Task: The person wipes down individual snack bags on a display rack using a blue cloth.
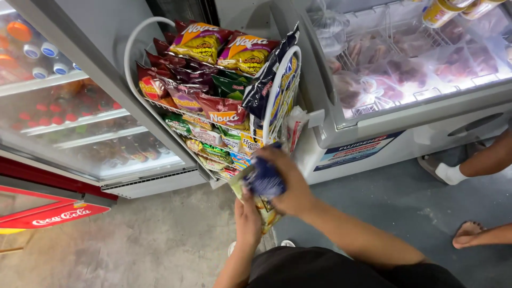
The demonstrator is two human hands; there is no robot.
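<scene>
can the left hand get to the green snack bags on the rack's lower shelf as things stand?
Probably not right away. The left hand is under the yellowish packets it helps hold, below the right hand gripping a dark blue packet. The green snack bags sit close above it, with nothing between, but the hand is occupied.

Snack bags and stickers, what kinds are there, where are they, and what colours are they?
Dark blue packet: held in the right hand.
Yellowish packet: below it, at the left hand.
Two purple-and-yellow chip bags: top of the white wire rack.
Red bags: middle shelf.
Green and yellow packets: lower shelf.
Blue-and-white label: freezer front.
Red sign: bottom left.
</scene>
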